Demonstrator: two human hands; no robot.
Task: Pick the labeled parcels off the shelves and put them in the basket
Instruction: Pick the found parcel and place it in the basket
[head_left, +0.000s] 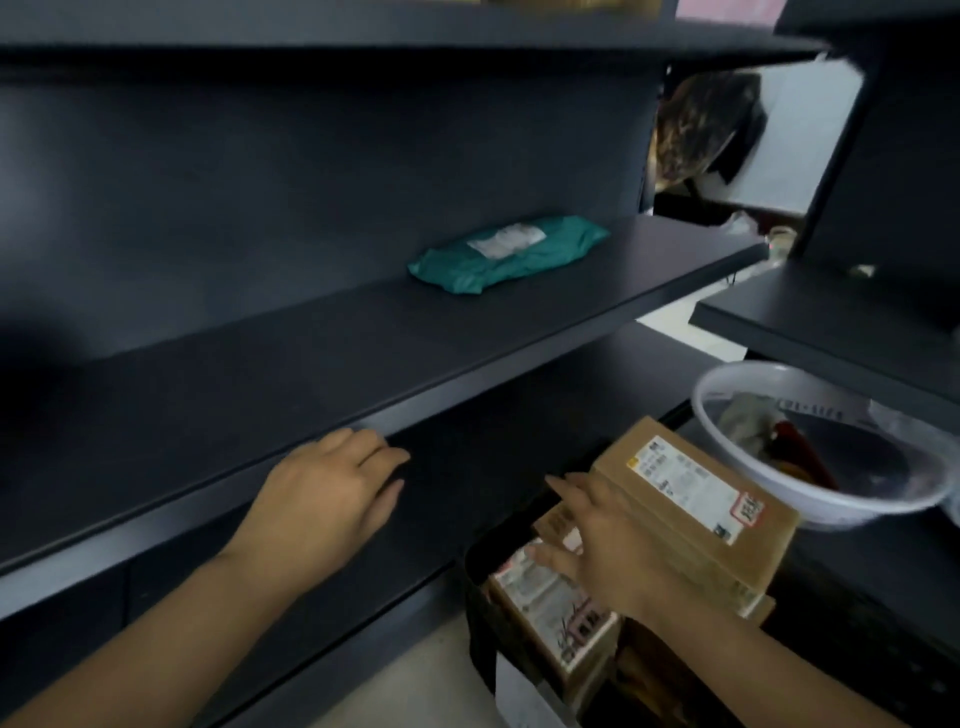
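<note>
Your L hand (332, 493), fingers loose, holds nothing. R hand (613, 540) lays straight fingers on the brown box (753, 540); label (691, 480) too blurry.

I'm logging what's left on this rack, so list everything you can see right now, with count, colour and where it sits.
shelves: several, dark grey, filling the view.
green parcel: one, green with a white label, lying flat on the middle shelf.
cardboard box: one, brown with a white label, tilted above the basket.
basket: one, black, lower right, below the box.
parcels in the basket: at least two, brown with white labels; the rest is hidden.
bowl: one, translucent white, far right, holding red and pale items.
left hand: at the middle shelf's front edge, holding nothing.
right hand: fingers straight, against the cardboard box's left side.
</note>
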